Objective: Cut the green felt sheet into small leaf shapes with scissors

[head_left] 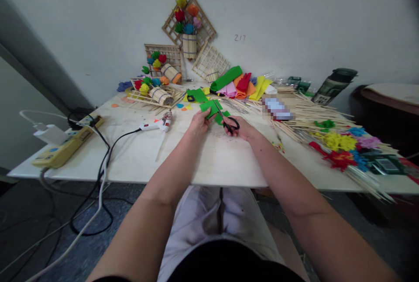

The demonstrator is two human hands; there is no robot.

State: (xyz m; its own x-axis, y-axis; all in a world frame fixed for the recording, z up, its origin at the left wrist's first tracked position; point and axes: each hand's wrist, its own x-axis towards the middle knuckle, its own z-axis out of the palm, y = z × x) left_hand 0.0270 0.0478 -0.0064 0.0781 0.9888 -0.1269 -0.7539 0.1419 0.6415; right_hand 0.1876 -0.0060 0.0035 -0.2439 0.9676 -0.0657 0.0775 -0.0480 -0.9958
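Note:
My left hand [200,123] pinches a piece of green crepe paper [209,108] over the middle of the table. In my right hand [241,128] is a pair of scissors [231,125] with black handles, my fingers in the loops. The blades reach up along the right edge of the green piece. Small green scraps [221,118] lie under and beside the blades. Just behind my hands is another green sheet [196,95], with a dark round object [190,98] on it. Whether the paper is thin or felt-like is hard to tell.
To the left are a glue gun [156,125] and a yellow power strip [67,144] with hanging cables. Lattice frames with coloured flowers [189,22] lean on the wall. Rolled coloured sheets [231,79], wooden sticks [294,131], a phone [277,108] and a bottle [334,86] occupy the back and right.

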